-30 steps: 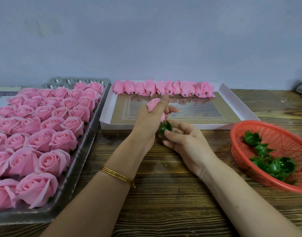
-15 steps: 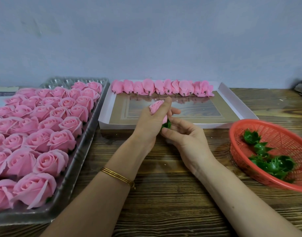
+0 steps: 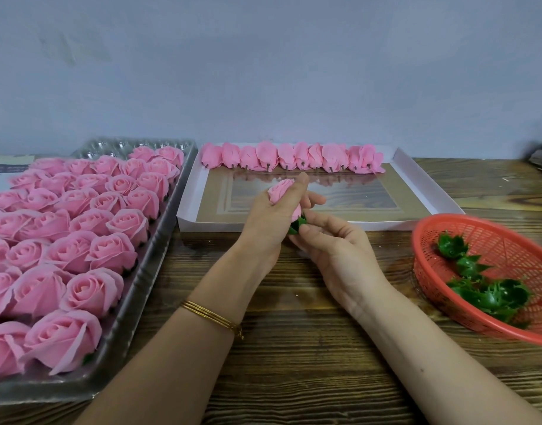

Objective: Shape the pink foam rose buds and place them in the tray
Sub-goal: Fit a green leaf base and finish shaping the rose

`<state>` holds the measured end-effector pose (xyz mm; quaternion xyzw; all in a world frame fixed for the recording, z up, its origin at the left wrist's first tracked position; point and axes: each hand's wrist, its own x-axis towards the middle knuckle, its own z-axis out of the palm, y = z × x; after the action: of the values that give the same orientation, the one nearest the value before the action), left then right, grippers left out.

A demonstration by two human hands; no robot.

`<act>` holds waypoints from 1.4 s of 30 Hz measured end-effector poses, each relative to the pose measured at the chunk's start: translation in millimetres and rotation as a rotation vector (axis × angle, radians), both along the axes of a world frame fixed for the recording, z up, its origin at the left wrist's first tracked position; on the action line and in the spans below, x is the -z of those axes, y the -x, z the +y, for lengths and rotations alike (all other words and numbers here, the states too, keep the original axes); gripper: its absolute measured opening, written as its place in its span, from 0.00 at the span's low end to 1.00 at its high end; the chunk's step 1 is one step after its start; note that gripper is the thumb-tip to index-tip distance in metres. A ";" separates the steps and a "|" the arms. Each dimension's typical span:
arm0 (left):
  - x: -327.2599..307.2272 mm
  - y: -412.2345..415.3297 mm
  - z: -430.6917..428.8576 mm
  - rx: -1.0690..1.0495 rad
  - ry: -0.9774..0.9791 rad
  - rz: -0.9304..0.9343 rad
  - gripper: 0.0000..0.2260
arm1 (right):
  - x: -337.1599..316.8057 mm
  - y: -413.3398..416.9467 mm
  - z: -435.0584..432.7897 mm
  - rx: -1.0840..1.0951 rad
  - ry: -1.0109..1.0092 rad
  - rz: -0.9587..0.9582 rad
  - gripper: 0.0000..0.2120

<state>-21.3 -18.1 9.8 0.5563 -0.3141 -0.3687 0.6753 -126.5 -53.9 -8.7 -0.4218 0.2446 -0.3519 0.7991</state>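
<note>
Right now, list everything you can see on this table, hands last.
clear tray: one, transparent, left side
open roses: dozens, pink, in clear tray
white tray: one, white, centre back
shaped buds: about ten, pink, row along white tray's far edge
basket: one, red, right
calyxes: several, green, inside basket
table: one, brown wood, underneath
held bud: one, pink, in left hand
held calyx: one, green, at held bud's base
bangles: few, gold, left wrist
left hand: one, fingers grip held bud
right hand: one, fingers pinch held calyx

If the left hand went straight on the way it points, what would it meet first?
Likely the row of pink buds at the far side of the white tray; the left hand may pass above.
</note>
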 end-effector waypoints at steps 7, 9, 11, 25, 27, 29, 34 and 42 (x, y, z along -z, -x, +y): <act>-0.5 1.2 0.8 -0.005 0.018 0.018 0.19 | -0.2 2.0 -1.6 -0.028 -0.016 -0.005 0.09; -0.1 1.0 1.1 -0.001 0.014 0.006 0.18 | -0.6 1.5 -1.3 -0.029 -0.009 -0.026 0.10; 0.5 1.2 0.8 0.004 0.015 0.000 0.17 | -0.8 1.3 -0.8 -0.017 -0.005 -0.030 0.11; 0.2 1.9 1.4 0.007 0.022 -0.044 0.19 | -1.5 2.4 0.2 0.082 0.065 0.041 0.17; 1.0 1.3 1.1 0.008 0.033 -0.045 0.19 | -1.3 1.6 -0.2 0.070 0.031 0.012 0.17; 1.8 0.7 0.7 0.008 0.033 -0.045 0.19 | -1.0 0.8 -0.2 0.053 0.010 -0.024 0.14; 2.2 1.9 0.1 0.002 0.029 -0.029 0.20 | -1.6 1.2 0.8 0.016 -0.030 -0.036 0.13; -0.8 2.3 2.4 -0.010 0.020 -0.009 0.19 | -4.5 2.5 4.2 0.097 -0.003 0.031 0.14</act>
<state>-23.6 -15.7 10.5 0.5525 -0.3179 -0.3596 0.6814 -129.0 -49.7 -4.2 -0.4137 0.2779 -0.3833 0.7776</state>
